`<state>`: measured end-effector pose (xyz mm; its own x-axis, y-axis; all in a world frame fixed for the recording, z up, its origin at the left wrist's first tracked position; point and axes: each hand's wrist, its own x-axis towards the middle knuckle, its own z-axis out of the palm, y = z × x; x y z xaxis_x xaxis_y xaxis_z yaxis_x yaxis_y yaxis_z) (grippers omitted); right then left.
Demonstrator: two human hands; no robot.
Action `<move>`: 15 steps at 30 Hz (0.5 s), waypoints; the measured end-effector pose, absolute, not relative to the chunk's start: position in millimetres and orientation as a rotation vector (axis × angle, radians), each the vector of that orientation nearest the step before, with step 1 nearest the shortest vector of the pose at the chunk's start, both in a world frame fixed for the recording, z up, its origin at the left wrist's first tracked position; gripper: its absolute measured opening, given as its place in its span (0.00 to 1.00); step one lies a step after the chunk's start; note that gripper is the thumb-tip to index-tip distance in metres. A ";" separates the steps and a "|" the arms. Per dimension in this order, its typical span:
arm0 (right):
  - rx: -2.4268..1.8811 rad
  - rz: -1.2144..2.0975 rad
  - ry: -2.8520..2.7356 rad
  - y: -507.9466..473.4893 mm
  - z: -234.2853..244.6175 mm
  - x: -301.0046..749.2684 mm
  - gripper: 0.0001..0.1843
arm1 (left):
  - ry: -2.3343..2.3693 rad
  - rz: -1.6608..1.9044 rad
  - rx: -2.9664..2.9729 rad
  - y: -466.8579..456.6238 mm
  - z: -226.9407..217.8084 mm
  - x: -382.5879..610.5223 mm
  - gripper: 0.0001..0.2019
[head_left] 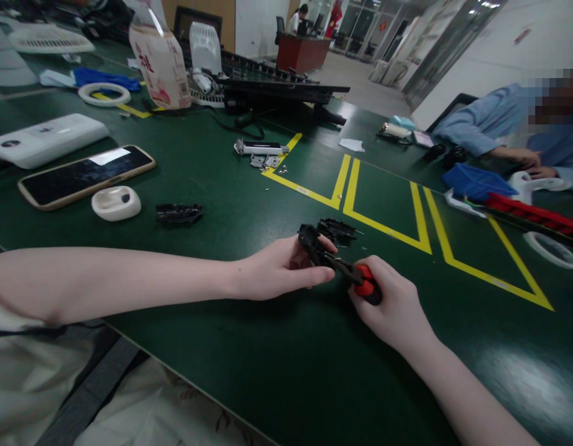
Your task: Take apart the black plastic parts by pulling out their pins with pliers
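My left hand [281,269] is closed around a small black plastic part [310,240] just above the green table [267,371]. My right hand [391,303] grips a screwdriver with a red and black handle [366,286]; its dark shaft points up-left into the black part. Another black plastic piece [338,229] lies on the table just behind the held part. A further black piece [179,212] lies to the left.
A phone [86,175], a white earbud case [116,202] and a flat white device [44,139] lie at the left. A white part with screws [262,148] sits by the yellow tape lines [383,223]. A person in blue [495,124] sits at the far right near a blue bin [476,183].
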<state>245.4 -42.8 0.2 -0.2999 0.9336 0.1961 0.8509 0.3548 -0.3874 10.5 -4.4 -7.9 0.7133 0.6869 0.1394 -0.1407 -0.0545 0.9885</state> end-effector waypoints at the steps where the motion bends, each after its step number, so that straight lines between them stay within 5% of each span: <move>1: -1.557 0.290 -2.234 -42.8 -0.2 245.4 0.06 | 0.474 0.713 1.468 -4.4 -7.4 10.4 0.17; 15: -1.478 0.144 -2.164 -42.2 -5.7 249.3 0.20 | 0.492 0.809 1.305 -5.3 -2.7 10.4 0.14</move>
<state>249.3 -42.2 -5.7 -0.2765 0.8952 0.3496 0.8410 0.4014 -0.3627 10.4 -5.3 -2.7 0.6408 0.7586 0.1178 -0.2435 0.0553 0.9683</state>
